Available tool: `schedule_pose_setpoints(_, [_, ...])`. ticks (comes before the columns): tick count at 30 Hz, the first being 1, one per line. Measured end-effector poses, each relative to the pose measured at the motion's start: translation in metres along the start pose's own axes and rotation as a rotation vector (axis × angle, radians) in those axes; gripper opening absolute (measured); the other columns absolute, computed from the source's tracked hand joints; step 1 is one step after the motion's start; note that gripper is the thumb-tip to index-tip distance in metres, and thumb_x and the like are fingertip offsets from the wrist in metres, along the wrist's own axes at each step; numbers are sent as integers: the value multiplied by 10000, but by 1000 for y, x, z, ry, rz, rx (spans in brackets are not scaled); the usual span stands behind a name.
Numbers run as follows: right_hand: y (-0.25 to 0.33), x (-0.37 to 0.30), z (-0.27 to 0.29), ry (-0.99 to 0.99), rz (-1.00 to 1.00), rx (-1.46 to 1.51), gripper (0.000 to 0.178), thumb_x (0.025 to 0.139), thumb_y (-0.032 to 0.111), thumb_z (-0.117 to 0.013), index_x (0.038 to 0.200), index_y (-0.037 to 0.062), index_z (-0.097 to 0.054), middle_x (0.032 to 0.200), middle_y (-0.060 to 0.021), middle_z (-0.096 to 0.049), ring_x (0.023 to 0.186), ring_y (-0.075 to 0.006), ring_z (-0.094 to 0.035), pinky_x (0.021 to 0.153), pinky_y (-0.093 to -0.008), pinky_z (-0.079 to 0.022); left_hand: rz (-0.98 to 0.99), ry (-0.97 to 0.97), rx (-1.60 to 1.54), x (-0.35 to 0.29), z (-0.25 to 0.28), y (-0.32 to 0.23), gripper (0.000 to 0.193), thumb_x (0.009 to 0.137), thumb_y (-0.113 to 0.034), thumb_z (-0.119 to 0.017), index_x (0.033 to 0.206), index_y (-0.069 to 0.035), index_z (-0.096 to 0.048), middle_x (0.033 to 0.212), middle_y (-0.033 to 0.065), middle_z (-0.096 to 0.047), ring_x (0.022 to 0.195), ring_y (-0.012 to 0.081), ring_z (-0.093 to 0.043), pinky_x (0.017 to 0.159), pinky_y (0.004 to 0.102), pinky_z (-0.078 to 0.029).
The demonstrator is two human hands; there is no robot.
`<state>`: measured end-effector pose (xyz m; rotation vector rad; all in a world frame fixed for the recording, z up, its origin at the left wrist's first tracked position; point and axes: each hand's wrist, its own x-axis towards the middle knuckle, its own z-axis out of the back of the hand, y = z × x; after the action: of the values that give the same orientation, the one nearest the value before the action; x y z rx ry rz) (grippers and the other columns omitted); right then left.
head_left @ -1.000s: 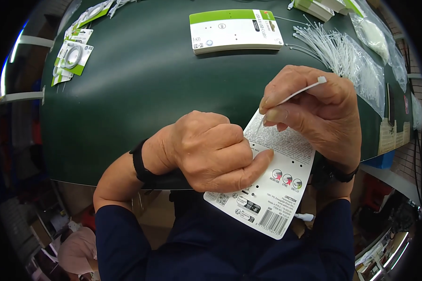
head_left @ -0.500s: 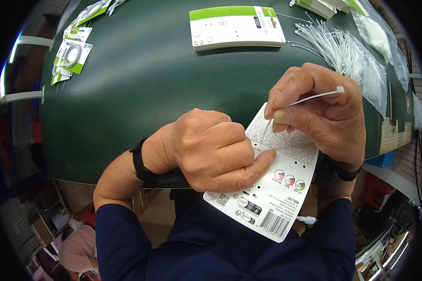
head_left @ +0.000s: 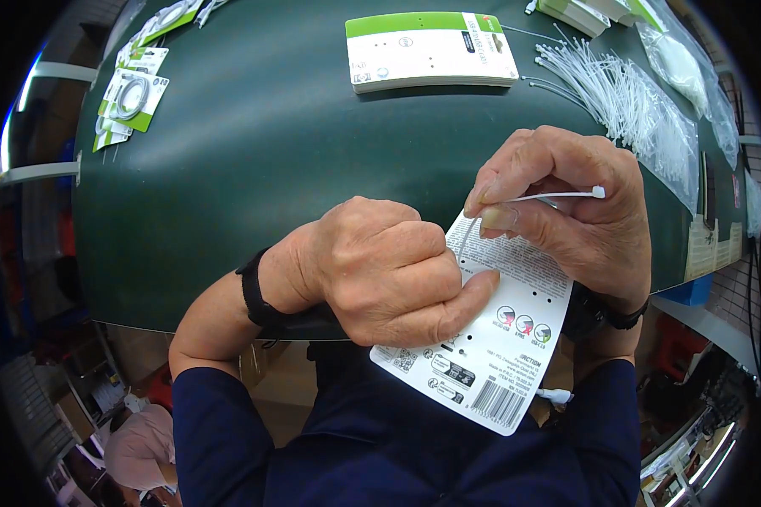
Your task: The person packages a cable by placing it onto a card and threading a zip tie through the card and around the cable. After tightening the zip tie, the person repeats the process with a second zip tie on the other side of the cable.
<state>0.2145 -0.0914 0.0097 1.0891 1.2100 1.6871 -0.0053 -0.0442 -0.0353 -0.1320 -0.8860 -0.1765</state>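
Note:
My left hand (head_left: 393, 275) is closed on the left edge of a white packaging card (head_left: 490, 372), its thumb lying across the printed face. The card tilts in front of my body, with small punched holes in it. Between thumb and fingertips, my right hand (head_left: 579, 207) pinches a thin white cable tie (head_left: 566, 195). The tie's head end sticks out to the right, while its tail bends down to the card beside my left fingers. Whether the tail passes through a hole is hidden there. A white cable plug (head_left: 555, 395) pokes out from behind the card's lower right edge.
On the green table (head_left: 228, 169) lies a stack of cards (head_left: 431, 55) at the far side. Loose cable ties (head_left: 600, 84) spill from a clear bag (head_left: 676, 169) at right. Carded cables (head_left: 135, 97) lie far left. Another person (head_left: 144, 448) is at lower left.
My right hand has moved slightly down and left with the cable tie, whose head end sits lower now. My left hand and the card have barely moved.

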Motion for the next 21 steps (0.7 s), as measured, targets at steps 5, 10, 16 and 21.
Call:
schedule_pose_setpoints(5, [-2,1,0,19,36,-21,147,769,-67,-811,871,-5,-725,853,-125,-738,773,-166,-737,681,-268,-603,16,2,-6,-1,0,-1,309,686,-180,-741,948,-18,-715,668,-42,-458,545,76,-474,419,238,-346])
schedule_pose_setpoints(10, [-2,1,0,79,7,-58,143,753,-73,-806,846,-4,-720,843,-124,-737,769,-170,-741,668,-270,-604,23,-4,-10,-1,-1,-1,311,686,-177,-744,952,-19,-714,670,-42,-464,546,74,-477,421,237,-345])
schedule_pose_setpoints(16, [1,0,-1,38,-20,-59,134,780,-76,-797,864,-6,-719,858,-120,-735,769,-162,-739,654,-264,-604,28,13,-14,-1,1,-2,304,694,-175,-751,952,-19,-713,669,-43,-463,547,72,-478,423,235,-348])
schedule_pose_setpoints(21, [-4,-1,0,-22,11,-29,129,809,-74,-789,894,-12,-713,882,-123,-729,765,-159,-738,653,-262,-614,28,6,-17,0,0,-1,295,707,-176,-754,952,-18,-712,667,-43,-460,547,71,-478,423,234,-349])
